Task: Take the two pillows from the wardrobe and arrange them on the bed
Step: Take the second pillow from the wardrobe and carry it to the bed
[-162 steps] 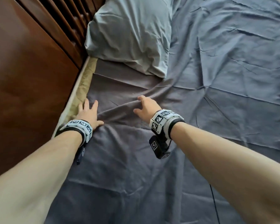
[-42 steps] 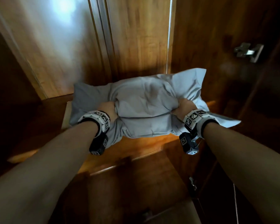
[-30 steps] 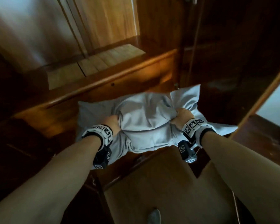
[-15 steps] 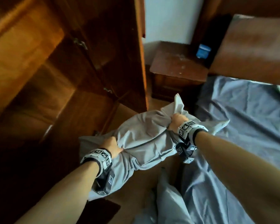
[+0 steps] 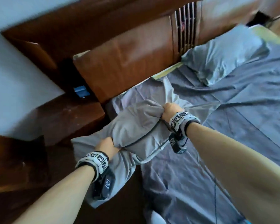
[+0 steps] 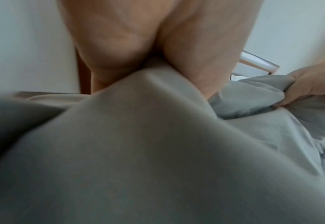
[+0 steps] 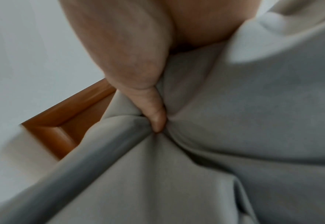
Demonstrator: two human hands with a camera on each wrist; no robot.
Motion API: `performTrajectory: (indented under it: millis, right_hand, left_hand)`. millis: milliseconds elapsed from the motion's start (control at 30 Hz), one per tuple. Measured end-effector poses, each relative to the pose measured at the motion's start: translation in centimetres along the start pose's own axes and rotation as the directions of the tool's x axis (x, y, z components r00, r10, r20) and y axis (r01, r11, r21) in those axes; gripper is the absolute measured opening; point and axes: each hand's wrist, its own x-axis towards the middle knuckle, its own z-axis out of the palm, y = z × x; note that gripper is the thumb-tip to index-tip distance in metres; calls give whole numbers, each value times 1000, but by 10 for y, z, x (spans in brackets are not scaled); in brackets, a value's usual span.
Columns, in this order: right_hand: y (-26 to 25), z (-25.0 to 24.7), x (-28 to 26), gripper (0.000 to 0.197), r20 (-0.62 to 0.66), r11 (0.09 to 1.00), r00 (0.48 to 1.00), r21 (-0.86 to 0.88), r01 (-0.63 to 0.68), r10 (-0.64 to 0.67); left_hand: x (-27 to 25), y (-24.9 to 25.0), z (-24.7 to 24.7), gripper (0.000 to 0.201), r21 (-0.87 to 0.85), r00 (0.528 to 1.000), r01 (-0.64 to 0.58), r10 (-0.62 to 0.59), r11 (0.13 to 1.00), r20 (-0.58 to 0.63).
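In the head view, we grip a soft grey fabric-cased pillow [image 5: 136, 126] at frame centre with both hands. Our left hand [image 5: 106, 145] has its fingers curled into a bunch of the casing at the pillow's lower left end; our right hand [image 5: 170, 111] clamps a gathered fold at its upper right end. The right wrist view shows the thumb [image 7: 155, 115] pressed into the pinched cloth. The pillow is carried over the near corner of the bed; whether it touches the slate-blue wrinkled bed sheet [image 5: 233, 126] cannot be determined.

A second pale grey rectangular pillow [image 5: 225, 57] lies on the sheet at upper right, its far edge against the dark brown wooden headboard [image 5: 128, 62]. A dark wooden bedside table [image 5: 63, 117] sits at left centre, just beside the bed. A small blue object [image 5: 81, 91] lies at the table's far edge, near the headboard.
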Motion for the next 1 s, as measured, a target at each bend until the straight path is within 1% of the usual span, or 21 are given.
performTrajectory:
  millis: [67, 133, 267, 367, 433, 533, 600, 700, 733, 766, 800, 833, 866, 900, 933, 1000]
  right_hand:
    - [20, -27, 28, 31, -39, 997, 998, 50, -54, 56]
    - [31, -47, 52, 32, -63, 992, 992, 74, -105, 110]
    - [46, -70, 103, 31, -105, 983, 982, 106, -149, 160]
    - [54, -79, 144, 30, -137, 978, 972, 113, -174, 189]
    - [57, -85, 176, 28, -173, 974, 961, 105, -199, 215]
    - [64, -91, 223, 29, -223, 963, 938, 117, -244, 264]
    - [70, -99, 264, 32, -286, 956, 915, 148, -252, 285]
    - [80, -105, 316, 42, -367, 943, 870, 173, -284, 330]
    - [84, -102, 329, 50, -360, 932, 860, 167, -321, 361]
    - [89, -96, 341, 58, -328, 914, 853, 165, -371, 405]
    - [94, -87, 349, 68, -271, 891, 849, 177, -419, 454]
    - [98, -74, 356, 76, -201, 863, 843, 204, -461, 498]
    - [102, -56, 363, 82, -129, 836, 837, 239, -495, 532]
    - [107, -37, 370, 84, -66, 810, 829, 267, -522, 556]
    - [112, -17, 374, 85, -10, 784, 818, 291, -548, 575]
    - [121, 24, 381, 88, 75, 714, 774, 339, -613, 629]
  left_hand:
    - [37, 39, -12, 48, 7, 999, -46, 47, 999, -19]
    - [74, 66, -19, 51, 25, 995, -98, 99, 995, -27]
    - [133, 110, -27, 47, 16, 986, -168, 168, 986, -13]
    - [172, 140, -31, 42, -8, 978, -210, 210, 978, -1]
    - [207, 159, -32, 38, -7, 971, -238, 238, 971, 10]
    - [259, 189, -36, 35, -20, 953, -300, 301, 954, 29]
    - [297, 211, -42, 34, -47, 944, -329, 330, 943, 14]
    - [342, 240, -47, 41, -123, 919, -389, 393, 913, 16]
    - [355, 246, -44, 45, -150, 902, -419, 430, 895, 46]
    - [369, 249, -38, 45, -153, 882, -446, 462, 882, 93]
    - [382, 249, -32, 45, -126, 864, -466, 482, 875, 147]
    - [395, 245, -26, 45, -81, 858, -466, 472, 881, 202]
    - [410, 238, -21, 48, -24, 862, -454, 446, 891, 243]
    - [426, 231, -16, 53, 37, 875, -430, 406, 902, 264]
    - [442, 223, -13, 59, 82, 892, -400, 367, 913, 262]
    - [477, 212, -9, 68, 101, 921, -343, 314, 934, 230]
